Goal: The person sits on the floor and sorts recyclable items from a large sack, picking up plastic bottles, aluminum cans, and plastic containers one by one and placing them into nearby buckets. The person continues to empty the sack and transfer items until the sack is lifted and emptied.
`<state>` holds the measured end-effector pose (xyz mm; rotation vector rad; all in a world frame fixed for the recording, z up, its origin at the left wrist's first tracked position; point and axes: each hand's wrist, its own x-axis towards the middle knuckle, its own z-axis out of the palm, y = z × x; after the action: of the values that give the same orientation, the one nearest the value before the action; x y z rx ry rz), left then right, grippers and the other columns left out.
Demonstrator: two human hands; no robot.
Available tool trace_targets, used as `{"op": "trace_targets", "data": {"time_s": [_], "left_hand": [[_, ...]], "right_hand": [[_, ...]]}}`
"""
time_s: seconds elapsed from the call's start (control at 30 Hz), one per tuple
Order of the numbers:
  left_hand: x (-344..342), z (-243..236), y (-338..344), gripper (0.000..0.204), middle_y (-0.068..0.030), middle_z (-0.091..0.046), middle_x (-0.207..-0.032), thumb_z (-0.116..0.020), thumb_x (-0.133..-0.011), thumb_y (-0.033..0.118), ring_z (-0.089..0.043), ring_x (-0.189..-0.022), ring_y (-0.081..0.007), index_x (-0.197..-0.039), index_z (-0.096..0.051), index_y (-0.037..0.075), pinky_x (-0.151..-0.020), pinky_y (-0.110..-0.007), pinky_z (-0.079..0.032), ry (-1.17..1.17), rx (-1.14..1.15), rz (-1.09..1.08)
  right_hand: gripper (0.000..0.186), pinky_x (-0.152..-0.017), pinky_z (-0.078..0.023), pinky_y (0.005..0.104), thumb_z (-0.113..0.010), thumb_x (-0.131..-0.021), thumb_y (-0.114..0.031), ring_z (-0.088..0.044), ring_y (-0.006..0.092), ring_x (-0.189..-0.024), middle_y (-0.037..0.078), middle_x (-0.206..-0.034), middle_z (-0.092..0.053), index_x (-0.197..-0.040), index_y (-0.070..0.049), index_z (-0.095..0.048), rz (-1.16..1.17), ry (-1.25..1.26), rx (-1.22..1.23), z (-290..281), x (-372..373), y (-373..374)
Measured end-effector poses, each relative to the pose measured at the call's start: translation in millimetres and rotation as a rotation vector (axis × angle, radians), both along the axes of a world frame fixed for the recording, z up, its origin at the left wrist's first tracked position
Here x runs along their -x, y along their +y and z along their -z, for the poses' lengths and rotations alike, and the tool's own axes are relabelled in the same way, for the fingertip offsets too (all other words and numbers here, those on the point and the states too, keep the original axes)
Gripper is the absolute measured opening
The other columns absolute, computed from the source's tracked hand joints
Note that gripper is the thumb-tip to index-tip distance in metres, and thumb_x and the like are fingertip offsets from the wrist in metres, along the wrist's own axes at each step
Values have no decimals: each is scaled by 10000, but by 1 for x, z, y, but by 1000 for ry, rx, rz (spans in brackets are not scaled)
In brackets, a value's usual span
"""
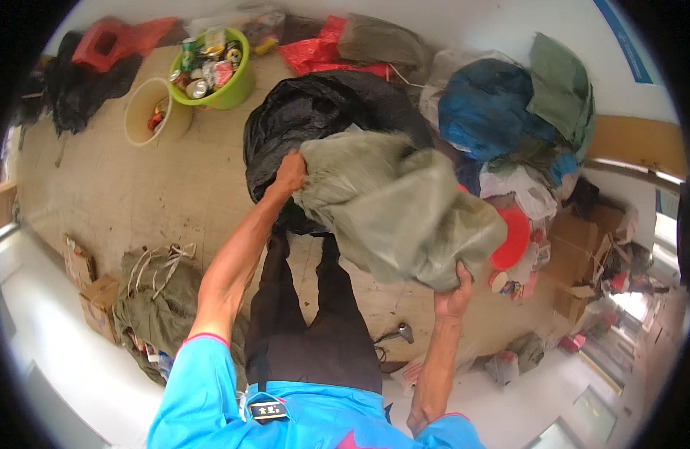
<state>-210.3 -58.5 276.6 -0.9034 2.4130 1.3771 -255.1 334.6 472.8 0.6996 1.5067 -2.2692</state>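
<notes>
A large grey-green woven sack (397,202) is stretched between my two hands, its sides creased and slightly blurred. My left hand (291,173) is closed on the sack's upper left edge. At the lower right edge, my right hand (454,290) grips the same sack, thumb up along the fabric. Just behind it, partly covered, a big black plastic bag (315,105) rests on the floor. What the sack holds, if anything, is hidden.
Upper left stand a green tub (244,78) full of cans and a cream bucket (132,112). Blue sacks (485,105) lie piled at the right, near a red basin (512,238) and cardboard boxes (573,243). A stuffed green sack (161,288) sits lower left.
</notes>
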Motion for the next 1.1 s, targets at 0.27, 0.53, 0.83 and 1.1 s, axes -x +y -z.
{"op": "trace_targets", "data": {"time_s": [0.27,0.53,0.83,1.1], "left_hand": [[-49,72,42,565,-225,-605,-1192,-697,-799,239,-594,-1077,-344,-1267,-543,-37,-924,-408,-478,-370,-75,82],[19,-129,27,481,-81,-645,-872,-748,-806,331,-618,-790,-166,-1096,-621,-30,-695,-324,-509,125,-570,78],[33,-163,47,366,-188,-638,-971,-646,-820,195,-641,-921,-333,-1135,-607,13,-758,-433,-495,351,91,387],[2,-205,21,143,20,-523,-844,-533,-938,58,-468,-769,-75,-1032,-610,-19,-648,-231,-397,337,-306,64]], "right_hand": [[350,-967,-414,332,-665,-846,-45,-572,199,-1048,81,-1156,-611,-1177,22,-571,66,248,-369,26,-7,-75],[243,-815,-505,349,-693,-825,-164,-667,244,-943,157,-1010,-691,-974,26,-668,-484,266,-818,100,-37,-159],[311,-718,-508,445,-682,-786,-142,-629,381,-905,199,-947,-641,-1050,2,-604,-788,611,-862,73,-30,-210],[341,-726,-548,362,-649,-862,-172,-671,251,-825,167,-943,-672,-1119,41,-580,-569,91,-97,73,-28,-144]]}}
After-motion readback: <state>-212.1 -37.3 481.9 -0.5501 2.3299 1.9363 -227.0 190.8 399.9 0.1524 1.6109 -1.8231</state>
